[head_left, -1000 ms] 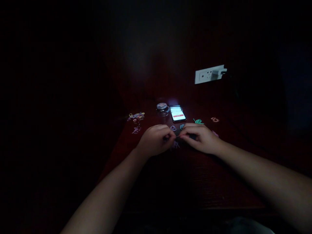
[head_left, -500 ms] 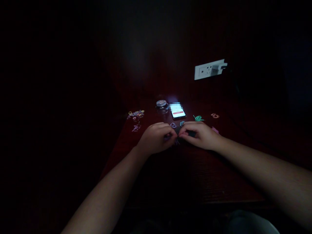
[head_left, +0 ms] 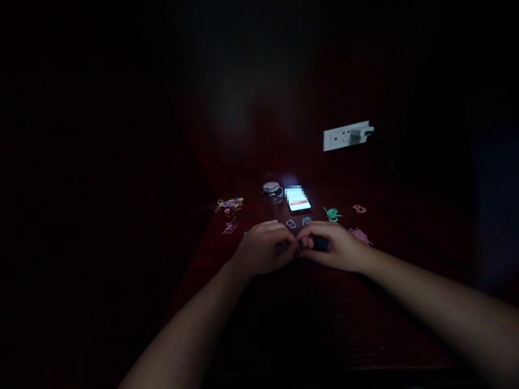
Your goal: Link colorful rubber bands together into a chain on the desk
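Observation:
My left hand (head_left: 267,248) and my right hand (head_left: 334,246) meet fingertip to fingertip low over the dark table. Both are closed in a pinch, and what they hold is too small and dark to make out. Just beyond the fingers lie a small purple bunch of rubber bands (head_left: 291,223) and a blue bunch of rubber bands (head_left: 306,221). Pink rubber bands (head_left: 360,236) lie beside my right wrist, with green rubber bands (head_left: 333,214) a little farther back. Left of my left hand are a few loose purple rubber bands (head_left: 230,227).
A lit phone (head_left: 298,199) lies behind the hands, beside a round clear jar (head_left: 272,192) with a pale lid. A mixed heap of rubber bands (head_left: 231,204) sits at the left edge, orange ones (head_left: 359,208) at the right. A wall socket (head_left: 346,135) holds a plug.
The whole scene sits lower in the picture as the head view has tilted up. My hands stay together, and the right fingers have shifted slightly, showing more curled fingertips and the pink bands.

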{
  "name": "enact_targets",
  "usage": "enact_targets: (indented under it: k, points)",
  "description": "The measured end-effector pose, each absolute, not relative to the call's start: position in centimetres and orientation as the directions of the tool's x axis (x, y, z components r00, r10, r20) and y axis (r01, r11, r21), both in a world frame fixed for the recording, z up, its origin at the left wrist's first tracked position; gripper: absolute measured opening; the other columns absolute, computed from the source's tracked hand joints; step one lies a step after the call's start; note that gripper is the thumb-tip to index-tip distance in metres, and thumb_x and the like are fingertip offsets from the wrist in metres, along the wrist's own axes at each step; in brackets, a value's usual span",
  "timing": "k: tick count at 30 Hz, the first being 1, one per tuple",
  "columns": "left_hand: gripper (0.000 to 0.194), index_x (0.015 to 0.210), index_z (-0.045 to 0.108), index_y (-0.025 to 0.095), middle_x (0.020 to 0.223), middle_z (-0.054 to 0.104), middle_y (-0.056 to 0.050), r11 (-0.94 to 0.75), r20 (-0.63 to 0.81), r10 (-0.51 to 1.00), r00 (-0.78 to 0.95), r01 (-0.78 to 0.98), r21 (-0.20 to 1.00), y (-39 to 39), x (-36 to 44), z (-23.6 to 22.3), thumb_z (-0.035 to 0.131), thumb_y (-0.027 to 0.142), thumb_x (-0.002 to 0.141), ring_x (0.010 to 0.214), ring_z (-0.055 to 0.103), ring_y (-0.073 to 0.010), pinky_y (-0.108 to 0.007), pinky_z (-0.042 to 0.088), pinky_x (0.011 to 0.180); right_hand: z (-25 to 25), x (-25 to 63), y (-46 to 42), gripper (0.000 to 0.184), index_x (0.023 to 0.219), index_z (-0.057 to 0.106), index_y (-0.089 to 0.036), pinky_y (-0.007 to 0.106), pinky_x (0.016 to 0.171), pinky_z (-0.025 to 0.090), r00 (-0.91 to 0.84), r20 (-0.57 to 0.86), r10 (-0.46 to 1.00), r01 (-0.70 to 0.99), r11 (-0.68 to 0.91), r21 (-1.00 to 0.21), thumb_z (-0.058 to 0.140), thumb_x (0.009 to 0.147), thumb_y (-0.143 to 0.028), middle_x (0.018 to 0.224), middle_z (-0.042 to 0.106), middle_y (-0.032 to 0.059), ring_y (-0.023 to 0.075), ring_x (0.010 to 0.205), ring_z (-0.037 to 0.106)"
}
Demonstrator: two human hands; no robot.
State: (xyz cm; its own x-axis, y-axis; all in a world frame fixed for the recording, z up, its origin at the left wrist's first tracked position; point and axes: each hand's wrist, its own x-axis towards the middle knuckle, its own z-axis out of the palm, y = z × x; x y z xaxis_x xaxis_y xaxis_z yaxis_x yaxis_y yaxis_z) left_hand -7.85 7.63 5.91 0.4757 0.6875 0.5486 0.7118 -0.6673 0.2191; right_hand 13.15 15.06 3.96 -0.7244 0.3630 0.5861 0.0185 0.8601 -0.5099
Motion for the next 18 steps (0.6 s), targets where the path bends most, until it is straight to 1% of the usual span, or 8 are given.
enact_targets:
  k: [1,4,9,12,14,15,16,18]
  points:
    - [0.005,0.083,0.065,0.021,0.078,0.066,0.001,-0.666,0.547,0.689,0.475,0.712,0.221,7.65,-7.83,5.88,0.060,0.022,0.084,0.072,0.058,-0.0128,-0.032,0.050,0.080,4.06,13.08,14.94,0.007,0.088,0.066,-0.018,0.027,0.064,0.047,-0.724,0.589,0.360,0.024,0.865,-0.501,0.065,0.085,-0.024,0.073,0.060,0.0004,0.0127,0.067,0.056]
    - [0.005,0.082,0.065,0.021,0.076,0.065,0.001,-0.656,0.557,0.693,0.458,0.721,0.223,7.69,-7.89,5.78,0.061,0.022,0.083,0.072,0.057,-0.0128,-0.031,0.051,0.077,4.30,13.11,14.86,0.011,0.079,0.064,-0.017,0.026,0.062,0.045,-0.718,0.588,0.372,0.055,0.873,-0.485,0.059,0.088,-0.021,0.070,0.059,0.0005,0.0122,0.065,0.055]
    - [0.006,0.080,0.064,0.021,0.073,0.064,0.001,-0.658,0.578,0.678,0.454,0.725,0.204,7.74,-8.15,5.60,0.059,0.021,0.083,0.069,0.057,-0.0121,-0.032,0.052,0.078,4.41,13.46,14.98,0.009,0.079,0.061,-0.017,0.026,0.062,0.046,-0.705,0.585,0.402,0.079,0.864,-0.498,0.057,0.087,-0.018,0.071,0.059,0.0006,0.0123,0.066,0.056]
    - [0.006,0.080,0.064,0.021,0.072,0.064,0.001,-0.649,0.583,0.678,0.448,0.737,0.189,7.74,-8.16,5.59,0.059,0.021,0.083,0.069,0.058,-0.0121,-0.031,0.052,0.075,4.32,13.48,14.84,0.004,0.087,0.061,-0.017,0.027,0.064,0.048,-0.694,0.579,0.428,0.065,0.838,-0.542,0.061,0.084,-0.019,0.075,0.060,0.0010,0.0128,0.067,0.057]
    - [0.005,0.081,0.065,0.021,0.073,0.065,0.001,-0.654,0.576,0.680,0.454,0.730,0.197,7.72,-8.09,5.65,0.060,0.021,0.083,0.069,0.058,-0.0123,-0.031,0.052,0.075,4.17,13.36,14.74,0.019,0.096,0.060,-0.017,0.027,0.064,0.049,-0.727,0.543,0.421,0.042,0.816,-0.576,0.068,0.080,-0.024,0.079,0.062,0.0015,0.0136,0.070,0.058]
    - [0.005,0.081,0.065,0.021,0.074,0.066,0.001,-0.662,0.571,0.680,0.461,0.721,0.206,7.71,-8.05,5.69,0.060,0.022,0.083,0.070,0.059,-0.0124,-0.031,0.052,0.076,4.08,13.29,14.71,0.021,0.097,0.061,-0.017,0.027,0.064,0.049,-0.748,0.519,0.412,0.039,0.809,-0.587,0.070,0.079,-0.026,0.079,0.062,0.0014,0.0137,0.070,0.058]
    - [0.005,0.081,0.065,0.021,0.075,0.067,0.001,-0.668,0.565,0.680,0.468,0.712,0.215,7.70,-8.02,5.74,0.060,0.022,0.083,0.070,0.059,-0.0126,-0.032,0.052,0.078,3.99,13.23,14.72,0.018,0.094,0.062,-0.017,0.027,0.063,0.048,-0.765,0.501,0.404,0.040,0.806,-0.590,0.069,0.080,-0.027,0.078,0.062,0.0012,0.0136,0.069,0.058]
    - [0.005,0.081,0.065,0.021,0.077,0.068,0.001,-0.676,0.560,0.679,0.475,0.702,0.224,7.67,-7.99,5.83,0.061,0.022,0.083,0.071,0.059,-0.0128,-0.033,0.052,0.080,3.83,13.17,14.83,0.009,0.087,0.064,-0.017,0.026,0.061,0.047,-0.772,0.491,0.403,0.055,0.812,-0.581,0.063,0.086,-0.026,0.073,0.062,0.0010,0.0130,0.066,0.057]
